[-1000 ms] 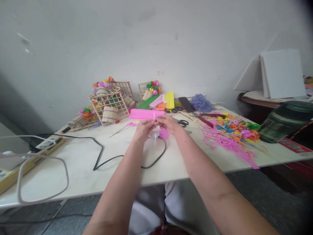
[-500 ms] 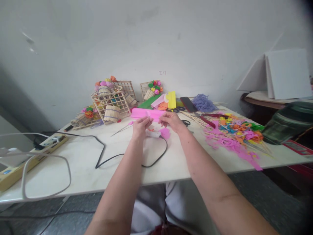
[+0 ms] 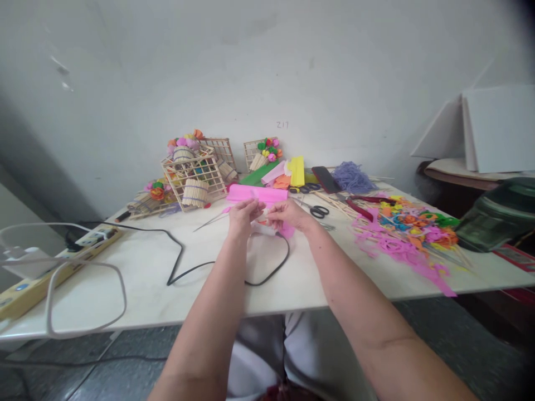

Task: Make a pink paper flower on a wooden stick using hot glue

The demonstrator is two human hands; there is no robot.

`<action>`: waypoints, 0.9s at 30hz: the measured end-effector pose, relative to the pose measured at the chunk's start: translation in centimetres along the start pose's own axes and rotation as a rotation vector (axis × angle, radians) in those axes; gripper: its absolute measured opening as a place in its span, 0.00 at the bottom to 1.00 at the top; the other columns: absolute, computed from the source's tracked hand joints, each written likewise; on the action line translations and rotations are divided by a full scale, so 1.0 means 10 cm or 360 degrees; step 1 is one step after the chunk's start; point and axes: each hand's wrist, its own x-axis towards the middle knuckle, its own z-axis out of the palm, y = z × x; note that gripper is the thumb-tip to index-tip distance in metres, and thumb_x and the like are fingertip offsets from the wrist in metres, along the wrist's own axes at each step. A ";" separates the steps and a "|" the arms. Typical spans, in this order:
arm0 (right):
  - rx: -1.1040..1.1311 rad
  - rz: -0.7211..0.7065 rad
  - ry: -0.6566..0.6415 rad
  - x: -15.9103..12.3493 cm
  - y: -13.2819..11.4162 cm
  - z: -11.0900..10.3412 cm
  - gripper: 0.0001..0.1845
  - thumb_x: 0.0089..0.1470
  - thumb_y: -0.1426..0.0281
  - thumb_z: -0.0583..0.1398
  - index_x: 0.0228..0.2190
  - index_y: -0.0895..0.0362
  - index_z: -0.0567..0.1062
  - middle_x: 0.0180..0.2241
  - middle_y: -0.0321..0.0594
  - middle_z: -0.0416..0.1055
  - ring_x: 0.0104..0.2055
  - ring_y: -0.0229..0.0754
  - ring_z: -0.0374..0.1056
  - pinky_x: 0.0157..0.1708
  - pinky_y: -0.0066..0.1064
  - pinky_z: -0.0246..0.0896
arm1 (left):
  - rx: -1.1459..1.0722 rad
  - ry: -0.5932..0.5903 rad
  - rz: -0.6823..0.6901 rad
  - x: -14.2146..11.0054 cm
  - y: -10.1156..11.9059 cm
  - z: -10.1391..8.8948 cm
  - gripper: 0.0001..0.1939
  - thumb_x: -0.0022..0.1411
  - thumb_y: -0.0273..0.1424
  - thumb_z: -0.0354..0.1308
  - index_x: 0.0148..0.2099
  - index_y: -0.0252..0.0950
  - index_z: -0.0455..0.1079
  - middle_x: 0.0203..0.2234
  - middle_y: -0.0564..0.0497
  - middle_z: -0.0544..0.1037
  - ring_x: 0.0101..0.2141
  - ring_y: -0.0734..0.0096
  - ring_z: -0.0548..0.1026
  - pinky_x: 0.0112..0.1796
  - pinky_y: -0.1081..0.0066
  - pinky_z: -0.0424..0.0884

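My left hand (image 3: pixel 243 217) is closed in a pinch above the middle of the table, just in front of a strip of pink crepe paper (image 3: pixel 267 194). My right hand (image 3: pixel 290 215) pinches close beside it, fingertips almost meeting the left ones. Whatever the fingers hold is too small and blurred to make out. Under the hands lies a white glue gun (image 3: pixel 262 229) with a black cord (image 3: pixel 276 273). A pink paper piece (image 3: pixel 288 230) rests by it, partly covered by my right hand. Black-handled scissors (image 3: pixel 320 211) lie to the right.
Stick baskets (image 3: pixel 196 172) with paper flowers stand at the back left. Further right are coloured crepe paper (image 3: pixel 296 171), a phone (image 3: pixel 326 179), purple strands (image 3: pixel 353 177), red-handled pliers (image 3: pixel 361 209) and a heap of paper scraps (image 3: pixel 412 234). A power strip (image 3: pixel 58 273) lies left, a green jar (image 3: pixel 493 217) right.
My right hand has moved slightly left and down, bringing its fingertips closer to my left hand. More of the scissors shows. The whole view has shifted a little.
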 end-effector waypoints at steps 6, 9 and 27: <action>-0.0012 -0.0014 0.0121 0.03 0.04 -0.01 0.13 0.38 0.64 0.63 0.22 0.62 0.72 0.17 0.37 0.70 0.15 0.31 0.62 0.13 0.22 0.56 | 0.0043 -0.0061 -0.0056 -0.02 -0.02 0.02 0.14 0.39 0.32 0.65 0.30 0.30 0.70 0.23 0.47 0.76 0.26 0.70 0.74 0.31 0.69 0.69; -0.0033 -0.0033 0.0173 0.04 0.03 0.01 0.12 0.39 0.65 0.63 0.21 0.62 0.71 0.17 0.37 0.70 0.15 0.31 0.61 0.13 0.22 0.55 | 0.0026 -0.0095 -0.0080 -0.02 -0.02 0.02 0.14 0.39 0.31 0.65 0.30 0.30 0.71 0.23 0.47 0.76 0.26 0.70 0.74 0.32 0.69 0.69; -0.0192 -0.0015 0.0281 0.06 0.01 0.08 0.07 0.37 0.69 0.63 0.18 0.60 0.71 0.12 0.33 0.66 0.13 0.31 0.59 0.14 0.23 0.55 | -0.0071 -0.0160 -0.0120 -0.01 -0.04 0.04 0.11 0.40 0.29 0.65 0.29 0.29 0.71 0.25 0.45 0.77 0.28 0.68 0.75 0.32 0.70 0.70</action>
